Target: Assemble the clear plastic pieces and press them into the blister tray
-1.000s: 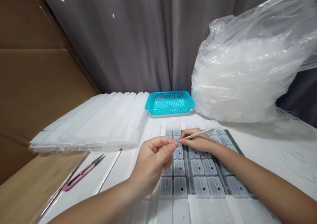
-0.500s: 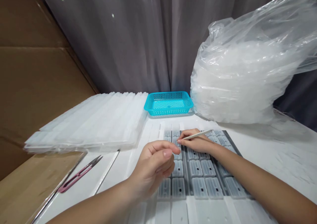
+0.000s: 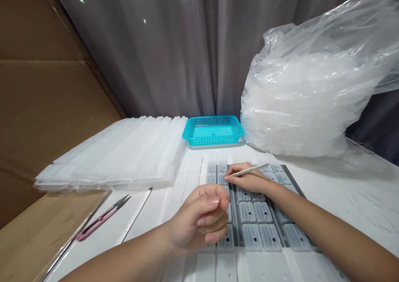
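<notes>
A slim white pen-like stick [image 3: 255, 168] is pinched in my right hand [image 3: 247, 181], its lower end at the fingertips over the far rows of small parts. Those parts are translucent ribbed rectangular pieces [image 3: 262, 212], several of them with a dark dot, set in rows on a dark grey board [image 3: 291, 176]. Closer to me, my left hand [image 3: 201, 217] hovers above the board's left side with fingers curled in and thumb against the index finger. Whatever it may hold is hidden. It covers some of the pieces.
A turquoise mesh basket [image 3: 213, 139] stands at the back. Stacked translucent strips [image 3: 115, 153] lie to the left, a large clear plastic bag [image 3: 299, 103] of white material to the right. Pink-handled thread snips [image 3: 96, 227] rest near a cardboard sheet [image 3: 46, 219].
My left hand has moved slightly down and to the right, with its fingers curling in further. My right hand and the white stick stay almost in place.
</notes>
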The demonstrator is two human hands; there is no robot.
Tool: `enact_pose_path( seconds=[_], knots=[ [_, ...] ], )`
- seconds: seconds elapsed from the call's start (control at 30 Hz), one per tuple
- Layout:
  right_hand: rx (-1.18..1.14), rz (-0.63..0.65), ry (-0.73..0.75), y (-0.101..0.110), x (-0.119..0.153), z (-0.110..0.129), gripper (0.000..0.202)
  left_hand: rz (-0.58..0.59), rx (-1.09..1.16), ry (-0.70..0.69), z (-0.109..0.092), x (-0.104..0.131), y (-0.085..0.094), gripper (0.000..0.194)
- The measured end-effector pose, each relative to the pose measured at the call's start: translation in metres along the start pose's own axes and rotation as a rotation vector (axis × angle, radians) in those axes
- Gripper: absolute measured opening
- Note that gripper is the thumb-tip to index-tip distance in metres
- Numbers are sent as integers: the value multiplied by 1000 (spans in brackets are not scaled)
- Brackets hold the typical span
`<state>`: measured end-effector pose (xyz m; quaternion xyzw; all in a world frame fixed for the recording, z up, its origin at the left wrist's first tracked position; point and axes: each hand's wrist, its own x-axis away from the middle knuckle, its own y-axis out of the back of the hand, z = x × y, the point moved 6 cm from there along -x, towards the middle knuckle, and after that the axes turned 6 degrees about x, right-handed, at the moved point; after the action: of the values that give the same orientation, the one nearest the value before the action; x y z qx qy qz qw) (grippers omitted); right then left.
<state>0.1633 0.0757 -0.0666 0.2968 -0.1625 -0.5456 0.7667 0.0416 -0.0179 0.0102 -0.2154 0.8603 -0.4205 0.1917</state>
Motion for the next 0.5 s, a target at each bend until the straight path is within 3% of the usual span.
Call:
enact_pose_path(
  seconds=[0.07, 0.13, 0.23, 0.3, 0.4, 0.5],
  knots=[
    [4, 2, 0, 1, 1, 2, 16, 10, -93, 0, -1, 0, 0, 13],
    [16, 9, -5, 2, 1, 5, 15, 43, -327, 24, -4, -2, 4, 17],
    [103, 52, 53, 4, 0, 14, 13, 172, -978, 74, -7, -7, 20, 22],
    [252, 101, 168, 2, 1, 23, 14, 240, -1298, 18, -10, -11, 36, 25],
    [548, 142, 370, -6, 4, 33, 15, 239, -1484, -50, -11, -13, 59, 23],
    [675, 94, 482, -9, 7, 34, 17, 206, -1492, 19, -7, -12, 71, 9]
  ],
)
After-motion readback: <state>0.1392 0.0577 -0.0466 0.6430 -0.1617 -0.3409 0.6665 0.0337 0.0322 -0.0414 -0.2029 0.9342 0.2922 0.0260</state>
